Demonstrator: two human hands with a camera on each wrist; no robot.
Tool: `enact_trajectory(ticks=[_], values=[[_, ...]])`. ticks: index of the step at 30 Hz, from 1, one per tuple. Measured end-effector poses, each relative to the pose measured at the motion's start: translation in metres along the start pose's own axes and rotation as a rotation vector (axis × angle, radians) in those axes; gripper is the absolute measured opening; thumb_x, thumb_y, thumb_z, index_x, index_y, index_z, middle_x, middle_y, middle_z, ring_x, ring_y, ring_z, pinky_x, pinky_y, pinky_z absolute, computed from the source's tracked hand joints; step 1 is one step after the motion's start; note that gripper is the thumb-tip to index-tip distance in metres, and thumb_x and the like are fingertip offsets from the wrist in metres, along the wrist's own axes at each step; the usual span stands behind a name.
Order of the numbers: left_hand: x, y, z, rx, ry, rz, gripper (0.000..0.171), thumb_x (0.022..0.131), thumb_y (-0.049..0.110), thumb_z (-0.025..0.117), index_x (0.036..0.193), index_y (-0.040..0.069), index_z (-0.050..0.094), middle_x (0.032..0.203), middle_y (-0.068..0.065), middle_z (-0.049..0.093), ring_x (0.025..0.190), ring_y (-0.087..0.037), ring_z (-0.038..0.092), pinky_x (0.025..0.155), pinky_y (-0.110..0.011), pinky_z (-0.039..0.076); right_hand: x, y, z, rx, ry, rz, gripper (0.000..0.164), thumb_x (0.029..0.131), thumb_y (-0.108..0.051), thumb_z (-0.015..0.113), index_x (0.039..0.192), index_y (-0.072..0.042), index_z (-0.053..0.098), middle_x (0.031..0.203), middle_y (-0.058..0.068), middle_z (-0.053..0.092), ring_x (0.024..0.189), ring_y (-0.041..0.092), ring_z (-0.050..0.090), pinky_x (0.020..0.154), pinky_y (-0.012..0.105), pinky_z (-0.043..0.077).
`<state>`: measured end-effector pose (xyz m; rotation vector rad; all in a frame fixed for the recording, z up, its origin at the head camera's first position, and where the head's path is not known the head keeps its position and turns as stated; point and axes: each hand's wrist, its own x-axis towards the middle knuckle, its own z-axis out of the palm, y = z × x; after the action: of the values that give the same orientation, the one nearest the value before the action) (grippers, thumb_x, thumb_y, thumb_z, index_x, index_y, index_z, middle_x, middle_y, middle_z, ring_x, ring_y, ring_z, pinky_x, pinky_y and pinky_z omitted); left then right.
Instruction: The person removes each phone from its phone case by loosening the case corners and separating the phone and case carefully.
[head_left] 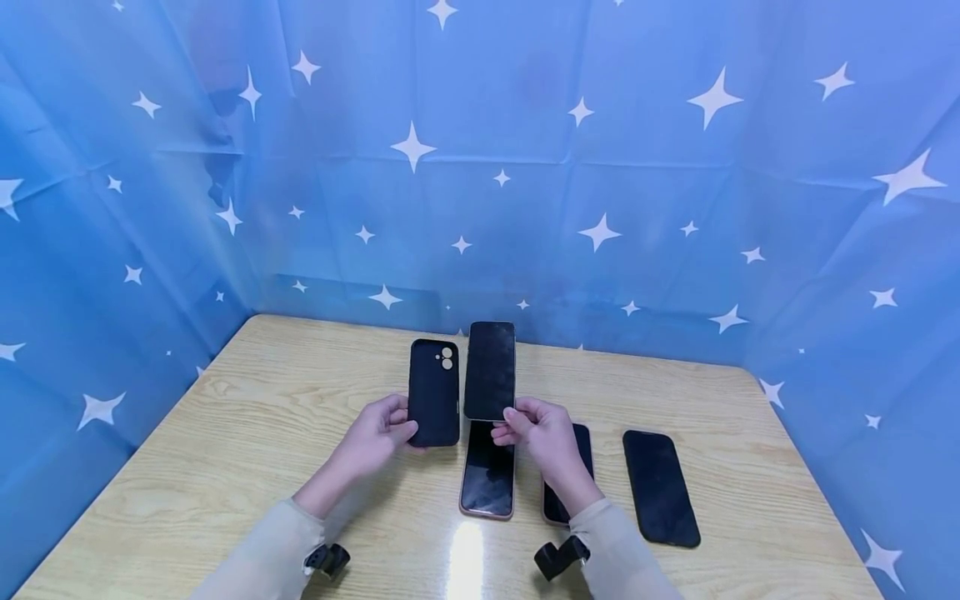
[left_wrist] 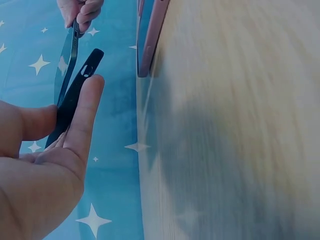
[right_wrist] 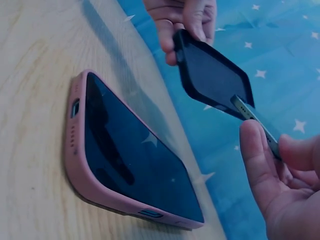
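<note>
Between its thumb and fingers my left hand [head_left: 380, 429] holds a black phone case [head_left: 433, 400], raised above the table, with its hollow inner side and camera cutouts facing me. My right hand [head_left: 542, 433] pinches the lower edge of a bare phone [head_left: 490, 371], dark screen toward me. Case and phone are side by side; in the right wrist view a corner of the phone [right_wrist: 257, 117] overlaps the rim of the case [right_wrist: 215, 75]. Below them lies a phone in a pink case [head_left: 487, 475], screen up.
Another cased phone [head_left: 556, 504] lies partly hidden under my right forearm. Farther right rests a black phone [head_left: 662, 489], face up. The wooden table [head_left: 285, 417] ends at a blue star-patterned curtain [head_left: 525, 208] behind and at both sides.
</note>
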<state>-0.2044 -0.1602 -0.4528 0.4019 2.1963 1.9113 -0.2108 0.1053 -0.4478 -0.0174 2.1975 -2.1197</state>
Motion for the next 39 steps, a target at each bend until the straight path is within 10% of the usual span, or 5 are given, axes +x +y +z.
enact_trajectory(ticks=[39], values=[[-0.036, -0.023, -0.012, -0.031, -0.083, -0.064, 0.030, 0.100, -0.010, 0.048, 0.126, -0.025, 0.045, 0.113, -0.034, 0.067, 0.093, -0.045, 0.073, 0.078, -0.042, 0.067, 0.041, -0.007, 0.009, -0.078, -0.024, 0.138, 0.023, 0.104, -0.005, 0.059, 0.117, 0.013, 0.066, 0.092, 0.024, 0.076, 0.077, 0.023, 0.077, 0.079, 0.036, 0.066]])
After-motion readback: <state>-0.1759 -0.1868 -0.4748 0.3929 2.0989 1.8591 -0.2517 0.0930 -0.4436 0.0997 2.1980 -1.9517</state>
